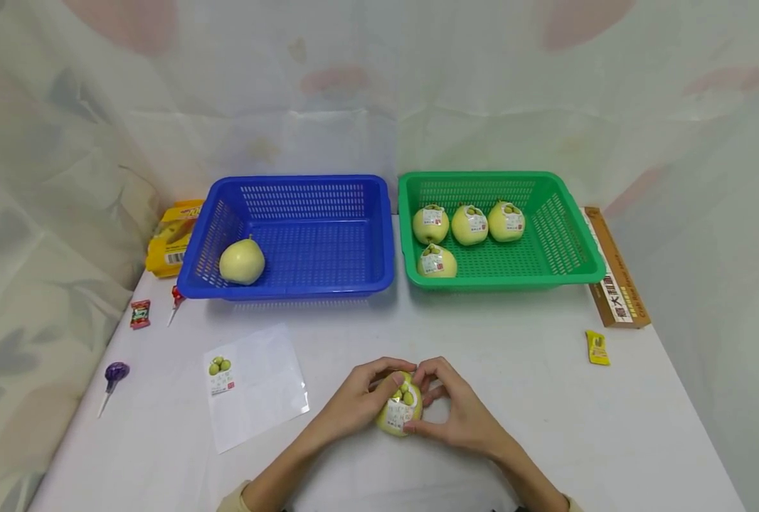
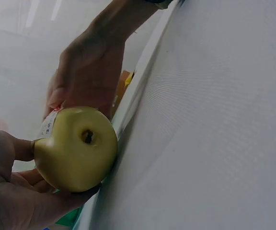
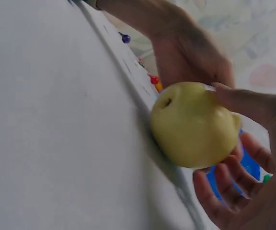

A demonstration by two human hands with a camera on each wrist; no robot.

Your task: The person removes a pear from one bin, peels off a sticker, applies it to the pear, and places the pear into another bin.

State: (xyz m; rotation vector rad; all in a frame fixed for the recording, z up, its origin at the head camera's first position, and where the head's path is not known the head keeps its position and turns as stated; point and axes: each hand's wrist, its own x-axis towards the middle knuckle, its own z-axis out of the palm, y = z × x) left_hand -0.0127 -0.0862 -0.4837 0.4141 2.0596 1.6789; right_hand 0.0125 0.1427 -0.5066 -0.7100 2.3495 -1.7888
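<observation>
Pear (image 1: pixel 400 411) between both hands (image 1: pixel 411 407)

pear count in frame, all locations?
6. One bare pear in the blue basket; four labelled pears in the green basket; one held pear between left hand and right hand. None seem hidden.

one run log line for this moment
hands: both hold pear on table | sticker: on pear | blue basket: one bare pear | green basket: four stickered pears
</observation>
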